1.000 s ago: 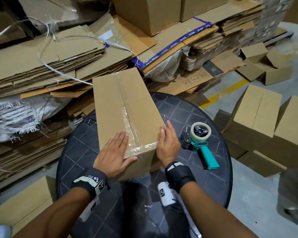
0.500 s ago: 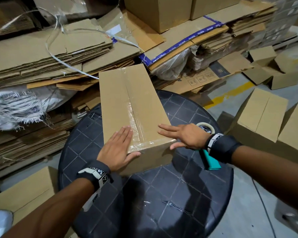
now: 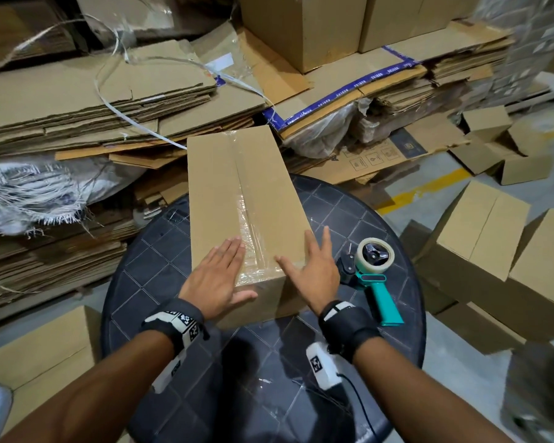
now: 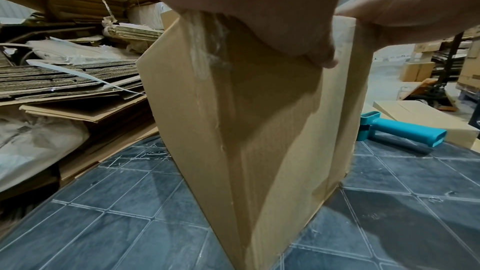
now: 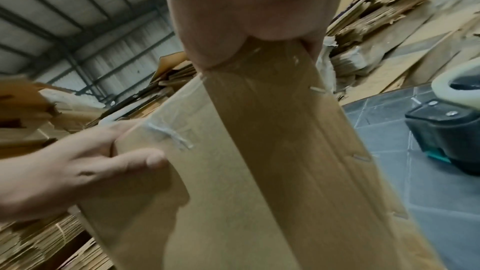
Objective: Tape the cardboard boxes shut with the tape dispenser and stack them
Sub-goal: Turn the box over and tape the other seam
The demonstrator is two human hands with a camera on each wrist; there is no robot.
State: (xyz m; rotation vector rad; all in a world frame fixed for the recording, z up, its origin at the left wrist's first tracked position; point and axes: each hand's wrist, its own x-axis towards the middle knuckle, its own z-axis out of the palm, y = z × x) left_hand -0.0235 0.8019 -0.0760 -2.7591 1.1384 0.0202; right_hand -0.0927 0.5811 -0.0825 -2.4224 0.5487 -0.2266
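left hand (image 3: 216, 276) flat, fingers straight, on near end of taped cardboard box (image 3: 243, 199), thumb over front edge | right hand (image 3: 311, 266) spread flat on box's near right corner | box lies lengthwise on round dark table (image 3: 365, 362) | teal tape dispenser (image 3: 373, 276) on table just right of box | flattened cardboard stacks (image 3: 93, 107) behind

I'm in a warehouse or packing area: stacks of flattened cardboard (image 3: 109, 103) surround me, made-up boxes (image 3: 480, 238) sit on a concrete floor (image 3: 461, 372) with a yellow line (image 3: 426, 190), and corrugated metal walls (image 5: 85, 34) rise behind.
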